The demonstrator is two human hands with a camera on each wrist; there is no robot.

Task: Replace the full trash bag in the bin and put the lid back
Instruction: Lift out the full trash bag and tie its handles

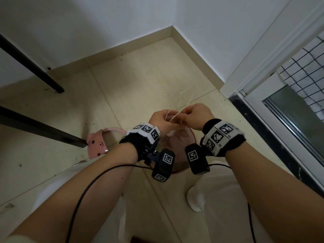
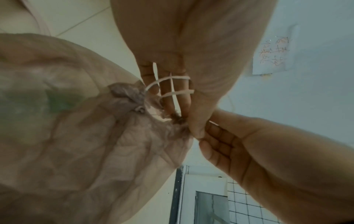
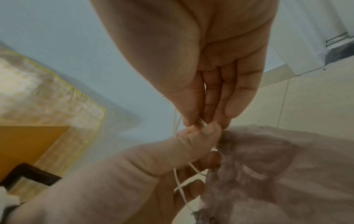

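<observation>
Pink bag (image 2: 80, 136) (full, gathered shut) in bin (image 1: 193, 137); both hands pinching drawstring (image 2: 172, 78).

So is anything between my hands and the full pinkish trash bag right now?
Nothing visible: the left hand has the white drawstring looped over its fingers at the pinkish trash bag neck, and the right hand pinches the string.

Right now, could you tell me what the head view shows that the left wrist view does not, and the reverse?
Only the head view shows the pink lid lying on the floor beside a black table leg, plus both wrist cameras.

Only the left wrist view shows the white drawstring looped twice around the left hand's fingers, the bag's gathered neck, and something green inside.

Both show the left hand, the right hand and the pinkish trash bag.
</observation>
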